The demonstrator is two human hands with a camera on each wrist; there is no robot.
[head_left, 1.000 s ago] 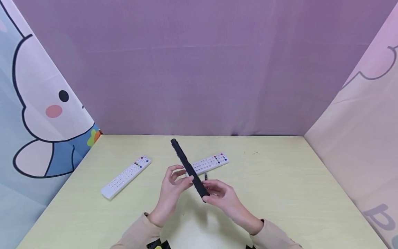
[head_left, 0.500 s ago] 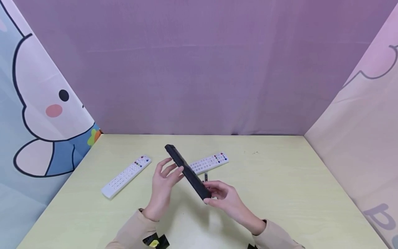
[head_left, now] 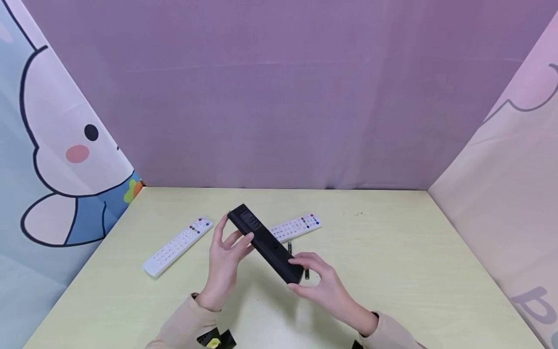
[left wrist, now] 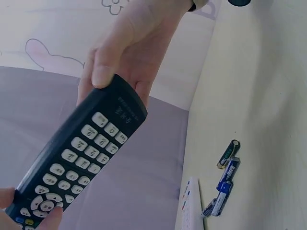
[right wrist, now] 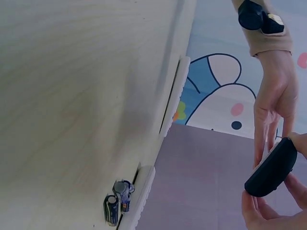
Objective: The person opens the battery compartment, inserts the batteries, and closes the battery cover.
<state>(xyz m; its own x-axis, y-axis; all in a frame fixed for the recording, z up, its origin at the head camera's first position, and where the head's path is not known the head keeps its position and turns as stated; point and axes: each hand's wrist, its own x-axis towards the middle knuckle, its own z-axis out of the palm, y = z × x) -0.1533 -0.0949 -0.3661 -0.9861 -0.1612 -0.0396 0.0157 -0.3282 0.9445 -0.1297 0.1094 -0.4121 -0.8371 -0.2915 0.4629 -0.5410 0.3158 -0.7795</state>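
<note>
A black remote control (head_left: 267, 246) is held slanting above the table, its back turned up in the head view. My left hand (head_left: 223, 265) grips it by the edges near the far end, thumb on the near side. At the near end, my right hand (head_left: 321, 285) pinches it between thumb and fingers. White buttons cover the face of the black remote control (left wrist: 79, 153) in the left wrist view. Its rounded end appears in the right wrist view. Beneath and behind it on the table lie several batteries (left wrist: 225, 187), partly hidden from the head view.
One white remote control (head_left: 178, 248) lies at the left of the pale wooden table (head_left: 392, 252). Another white remote control (head_left: 298, 228) rests behind the held one, partly covered by it. A purple cloth (head_left: 279, 97) stands at the back, with printed cloths on both sides.
The black remote has been rolled from edge-on to show its back, and its far end has swung left and lower. My left hand has shifted left; a battery near my right hand now shows.
</note>
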